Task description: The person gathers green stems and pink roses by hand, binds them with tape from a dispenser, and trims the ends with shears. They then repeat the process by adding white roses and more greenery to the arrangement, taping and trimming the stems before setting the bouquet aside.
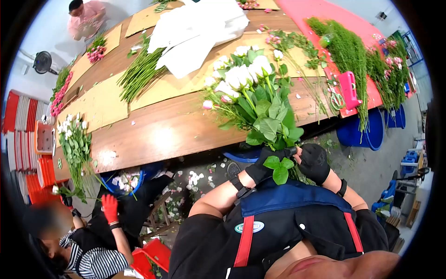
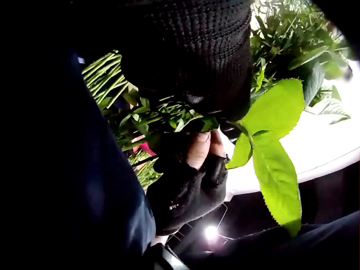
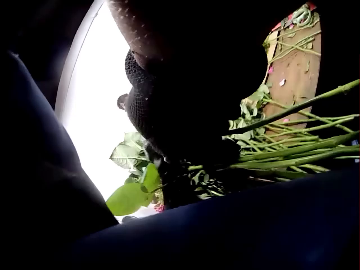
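A bouquet of white roses (image 1: 239, 79) with broad green leaves leans over the table edge, in front of the person's chest. The left hand (image 1: 264, 163), in a black fingerless glove, grips its stems just below the leaves. Close beside it the right hand (image 1: 313, 162), gloved alike, holds the stems with curled fingers; its bare fingertips show in the left wrist view. A bright green leaf sprig (image 2: 275, 152) sticks out by the hands. Long green stems (image 3: 298, 154) trail away from the right hand in the right wrist view. The left palm is hidden by its glove and the foliage.
The wooden table (image 1: 172, 135) bears cardboard sheets, a white paper-wrapped bunch (image 1: 195, 32), white roses (image 1: 74, 139) and greenery (image 1: 346, 51). Scissors (image 1: 336, 99) lie at the right by a pink tool (image 1: 348, 88). Blue buckets (image 1: 364, 135) stand below. A person in a red glove (image 1: 110, 208) sits left.
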### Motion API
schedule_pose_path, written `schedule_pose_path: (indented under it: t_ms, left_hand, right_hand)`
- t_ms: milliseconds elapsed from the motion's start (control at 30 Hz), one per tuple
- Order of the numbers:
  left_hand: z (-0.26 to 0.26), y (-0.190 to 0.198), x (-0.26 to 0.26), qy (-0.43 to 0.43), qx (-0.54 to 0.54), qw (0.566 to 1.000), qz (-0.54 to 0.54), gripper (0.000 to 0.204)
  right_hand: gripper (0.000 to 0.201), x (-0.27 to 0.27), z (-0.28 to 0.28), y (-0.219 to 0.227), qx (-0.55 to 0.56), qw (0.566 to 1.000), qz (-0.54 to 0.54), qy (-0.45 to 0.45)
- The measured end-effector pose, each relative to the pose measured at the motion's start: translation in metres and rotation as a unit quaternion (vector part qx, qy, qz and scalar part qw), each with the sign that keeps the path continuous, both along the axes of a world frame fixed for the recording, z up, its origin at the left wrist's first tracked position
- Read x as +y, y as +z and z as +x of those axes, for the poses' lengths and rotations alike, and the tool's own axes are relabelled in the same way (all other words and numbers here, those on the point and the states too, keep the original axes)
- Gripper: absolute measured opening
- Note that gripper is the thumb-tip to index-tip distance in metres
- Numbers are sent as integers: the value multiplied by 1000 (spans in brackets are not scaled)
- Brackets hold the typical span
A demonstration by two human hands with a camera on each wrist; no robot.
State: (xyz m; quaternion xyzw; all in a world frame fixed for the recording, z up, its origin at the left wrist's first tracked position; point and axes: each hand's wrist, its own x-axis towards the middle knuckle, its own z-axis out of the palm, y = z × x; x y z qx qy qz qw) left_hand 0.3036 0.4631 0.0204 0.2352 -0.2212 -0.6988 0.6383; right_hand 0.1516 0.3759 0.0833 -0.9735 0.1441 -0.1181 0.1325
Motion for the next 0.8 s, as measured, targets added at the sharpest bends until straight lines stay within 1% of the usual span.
schedule_pose_path:
  t_ms: [33, 67, 100, 133, 167, 233, 267, 333, 367, 400, 433, 467, 500, 533, 600, 633, 667, 700, 733, 767, 800]
  left_hand:
    - [-11, -13, -8, 9, -6, 1000, -5, 20]
    - [-25, -37, -18, 18, -12, 1000, -9, 18]
    - [-30, -33, -25, 28, -20, 999, -12, 15]
    - [-31, -25, -31, -22, 10, 999, -48, 15]
    - [-40, -26, -36, -10, -9, 1000, -17, 15]
    - [-59, -27, -49, 16, -48, 998, 45, 16]
    - [-67, -27, -58, -8, -27, 998, 48, 19]
    - [-77, -4, -77, -55, 16, 997, 57, 25]
    - [-87, 1, -89, -76, 38, 994, 63, 28]
    - [-113, -29, -106, -21, -51, 997, 46, 32]
    - [-126, -20, -121, 28, -151, 988, -27, 32]
    - [-141, -10, -137, 76, -248, 961, -97, 32]
    - [-160, -14, -152, 79, -279, 954, -80, 34]
    - [-180, -18, -168, 81, -310, 945, -62, 35]
    - [-211, -32, -207, 28, -242, 970, -14, 40]
    - [-230, -48, -227, 63, -311, 947, -37, 42]
    - [-232, -38, -242, 122, -477, 855, -163, 41]
    - [-239, -32, -255, 104, -443, 880, -134, 36]
    - [-245, -26, -267, 90, -407, 903, -104, 32]
    - [-247, -22, -276, 85, -416, 903, -65, 28]
    - [-249, -18, -285, 80, -423, 902, -26, 26]
  right_hand:
    - [18, -3, -8, 0, -12, 1000, -16, -10]
    - [20, -6, -16, 0, -26, 999, -32, -21]
    - [22, -10, -24, 0, -26, 998, -49, -10]
    - [24, -15, -32, 1, -25, 998, -65, 1]
    - [26, -20, -41, 1, -24, 996, -81, 13]
    - [28, -32, -60, 1, -3, 997, -80, -12]
    - [29, -40, -71, 1, 9, 997, -79, -24]
    - [28, -64, -96, -5, -30, 998, 1, -51]
    - [28, -78, -110, -10, -50, 996, 42, -63]
    - [42, -95, -139, -21, -22, 997, 37, -64]
    - [49, -108, -155, -29, -44, 989, 103, -98]
    - [57, -122, -170, -36, -65, 975, 169, -131]
    - [64, -137, -185, -46, -87, 954, 236, -164]
    - [78, -151, -202, -66, -97, 946, 271, -148]
    - [68, -185, -230, -96, -64, 916, 369, -142]
    - [63, -205, -245, -102, -46, 897, 417, -140]
    - [56, -219, -246, -82, -64, 850, 497, -162]
    - [53, -241, -271, -126, -70, 877, 450, -152]
    - [54, -262, -278, -107, -58, 894, 423, -136]
    - [54, -285, -282, -78, -45, 910, 394, -117]
    - [56, -310, -291, -67, -13, 918, 385, -99]
